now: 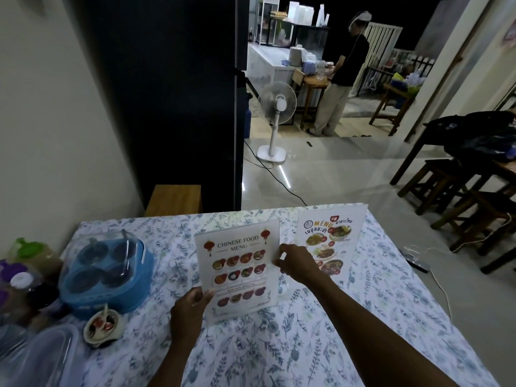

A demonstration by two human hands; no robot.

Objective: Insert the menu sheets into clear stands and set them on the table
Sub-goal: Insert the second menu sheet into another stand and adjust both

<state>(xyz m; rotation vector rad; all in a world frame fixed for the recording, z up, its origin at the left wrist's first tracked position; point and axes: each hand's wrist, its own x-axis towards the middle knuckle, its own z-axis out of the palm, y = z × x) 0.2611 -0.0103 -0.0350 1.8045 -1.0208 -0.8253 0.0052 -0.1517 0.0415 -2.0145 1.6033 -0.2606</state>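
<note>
— Clear acrylic, that stand (pixel 275 263); you can only make it out by the edge glinting along the right side of the Chinese menu sheet (pixel 238 268). It stands upright near the middle of the table (pixel 377 317), on the flowered cloth.

— Who has hold of it?

— Both hands. The left hand (pixel 190 308) pinches the sheet's lower left corner, thumb on the front. The right hand (pixel 297 262) nips the right edge about halfway up, fingertips closed on it.

— So how would you do it properly?

— I'd say keep the base flat on the cloth, press the sheet down evenly until its bottom edge seats, then square the top corners before letting go. Whether it is fully down I can't tell.

— Can you read anything?

— "CHINESE FOOD MENU" across the top, red lanterns either side, rows of dishes below; the smaller band lower down is too blurred. The second menu stand (pixel 331 241), just right and farther off, says "MENU" in orange with Thai lettering beside it.
</note>
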